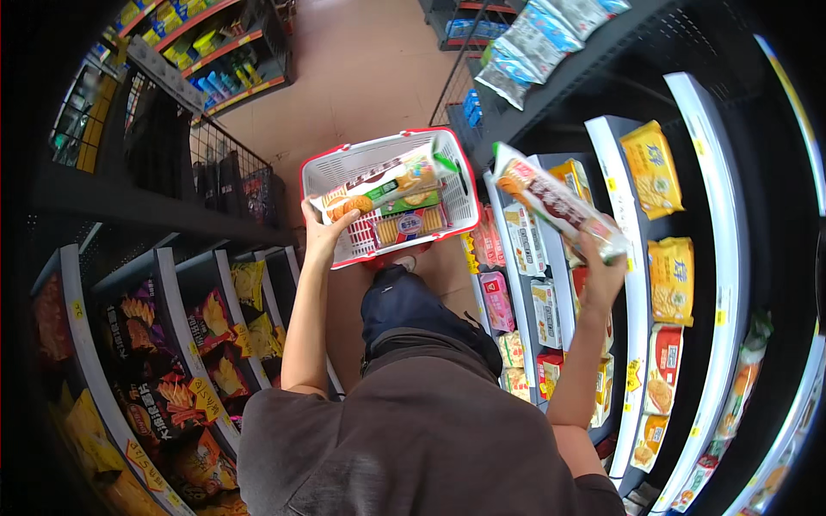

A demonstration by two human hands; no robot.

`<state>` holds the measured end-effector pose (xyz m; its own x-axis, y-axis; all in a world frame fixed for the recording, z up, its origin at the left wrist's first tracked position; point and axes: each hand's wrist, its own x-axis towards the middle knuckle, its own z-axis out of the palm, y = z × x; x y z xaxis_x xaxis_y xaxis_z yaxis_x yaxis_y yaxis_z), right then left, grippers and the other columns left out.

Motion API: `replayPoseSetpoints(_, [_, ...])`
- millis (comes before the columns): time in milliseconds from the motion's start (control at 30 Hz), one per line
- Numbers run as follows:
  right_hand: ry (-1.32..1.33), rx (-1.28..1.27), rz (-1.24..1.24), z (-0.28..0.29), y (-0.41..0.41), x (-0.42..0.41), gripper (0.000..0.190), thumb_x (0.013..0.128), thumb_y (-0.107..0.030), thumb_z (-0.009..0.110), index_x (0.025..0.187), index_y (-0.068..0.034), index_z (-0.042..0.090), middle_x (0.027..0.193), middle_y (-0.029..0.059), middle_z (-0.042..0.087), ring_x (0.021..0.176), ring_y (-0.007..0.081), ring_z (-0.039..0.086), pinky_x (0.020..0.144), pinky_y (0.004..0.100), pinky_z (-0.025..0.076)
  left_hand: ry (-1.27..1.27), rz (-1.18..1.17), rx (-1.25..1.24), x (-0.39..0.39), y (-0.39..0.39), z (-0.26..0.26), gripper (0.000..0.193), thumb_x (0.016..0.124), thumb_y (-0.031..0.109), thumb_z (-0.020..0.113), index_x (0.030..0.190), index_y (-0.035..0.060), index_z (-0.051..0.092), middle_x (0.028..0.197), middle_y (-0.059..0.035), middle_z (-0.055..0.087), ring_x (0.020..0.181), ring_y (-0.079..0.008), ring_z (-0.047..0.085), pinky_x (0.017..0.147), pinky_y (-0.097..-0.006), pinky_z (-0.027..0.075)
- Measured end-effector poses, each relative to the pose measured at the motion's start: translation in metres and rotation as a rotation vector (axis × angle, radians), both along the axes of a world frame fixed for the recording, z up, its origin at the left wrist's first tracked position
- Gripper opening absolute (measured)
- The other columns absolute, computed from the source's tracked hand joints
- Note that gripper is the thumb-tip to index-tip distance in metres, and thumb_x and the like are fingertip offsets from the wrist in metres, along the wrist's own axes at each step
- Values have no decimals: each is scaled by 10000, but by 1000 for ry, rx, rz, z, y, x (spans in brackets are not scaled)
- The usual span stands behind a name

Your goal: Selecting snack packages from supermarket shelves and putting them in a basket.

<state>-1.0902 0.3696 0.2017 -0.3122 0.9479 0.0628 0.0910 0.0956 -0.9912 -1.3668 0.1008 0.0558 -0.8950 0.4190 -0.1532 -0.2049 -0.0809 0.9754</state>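
Observation:
My left hand [328, 226] grips the near end of a long biscuit packet [387, 184], which lies slanted over the shopping basket. My right hand [600, 261] holds a similar long biscuit packet [548, 200] by its lower end, in front of the right-hand shelves. The white plastic shopping basket [455, 138] with a red rim stands in front of me. Inside it lie a clear-wrapped packet of biscuits [413, 226] and a green biscuit packet [408, 202], partly hidden under the packet in my left hand.
Shelves at the right hold yellow biscuit bags [671, 280] and boxed biscuits [545, 313]. Snack bags [171, 406] fill shelves at the left. Silver-and-blue packets [532, 48] lie on a black rack at the upper right. Beyond the basket runs a brown floor [348, 64].

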Motion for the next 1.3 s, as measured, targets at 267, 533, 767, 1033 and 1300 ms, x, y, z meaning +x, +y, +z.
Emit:
replayPoseSetpoints(267, [-184, -138, 146, -121, 16, -118, 487, 681, -137, 750, 1058, 45, 502, 1000, 139, 570, 835, 195, 604, 633, 288, 546, -108, -56, -470, -42, -2, -151, 900, 514, 187, 856, 1145, -43, 258, 1071, -178, 492, 968, -209, 523, 818, -315, 457])
replayPoseSetpoints(533, [-307, -793, 179, -241, 33, -171, 605, 685, -205, 753, 1148, -33, 404, 1082, 136, 535, 977, 264, 568, 721, 407, 547, -373, -320, -536, -20, 49, -238, 1129, 454, 345, 879, 1204, -120, 174, 1123, -228, 483, 1017, -249, 514, 889, -298, 426])
replayPoseSetpoints(767, [-498, -846, 371, -293, 27, -208, 543, 678, -197, 757, 1106, -48, 458, 1078, 109, 538, 962, 230, 566, 705, 386, 556, -315, -592, -817, -12, 46, -267, 1258, 485, 481, 823, 1252, -144, 45, 1196, -283, 424, 1103, -316, 473, 938, -312, 389])
replayPoseSetpoints(1033, [-623, -874, 423, -343, 39, -210, 553, 681, -206, 756, 1119, -29, 468, 1093, 130, 531, 974, 246, 560, 707, 374, 552, 77, -483, -1001, 12, 71, -269, 1216, 442, 398, 839, 1267, -130, 118, 1261, -314, 235, 1194, -415, 234, 1016, -371, 272])
replayPoseSetpoints(1300, [-1307, -313, 258, -366, 27, -224, 579, 611, -394, 737, 1066, -72, 580, 1071, 144, 590, 1013, 296, 553, 882, 412, 430, 107, -471, -880, 9, 70, -240, 1064, 525, 289, 808, 1305, -65, 176, 1251, -302, 269, 1167, -412, 308, 996, -385, 315])
